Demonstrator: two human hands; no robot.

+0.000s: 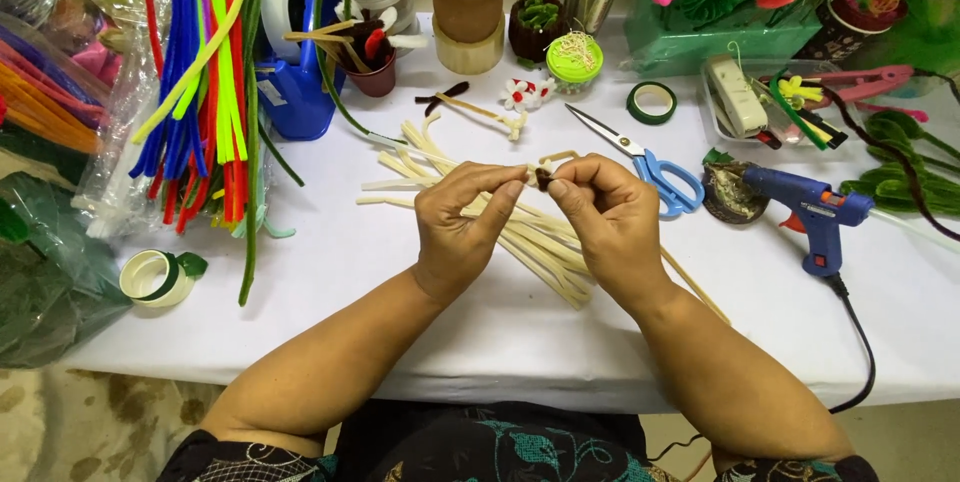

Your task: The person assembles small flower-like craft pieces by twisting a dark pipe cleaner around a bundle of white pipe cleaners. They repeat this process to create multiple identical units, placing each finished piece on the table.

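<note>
Both hands up over the tabletop [480,342]. Left hand [455,232] and right hand [610,222] fingers pinched tight on one cream pipe cleaner [535,170], small dark brown piece [543,179] between the tips. Risk: the brown piece is tiny, grip is fingertip-only, so it could slip into the cream stem pile [540,242] below. Scissors [640,157] near the right hand, could snag.

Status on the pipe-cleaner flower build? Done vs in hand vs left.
Done: one small white flower with a red centre lies finished on the table, beside a cream stem with a brown tip. In hand: left hand and right hand pinch a brown bit onto a cream pipe cleaner. Left: the pile of cream pipe cleaners lies unworked; glue gun and scissors sit idle.
</note>
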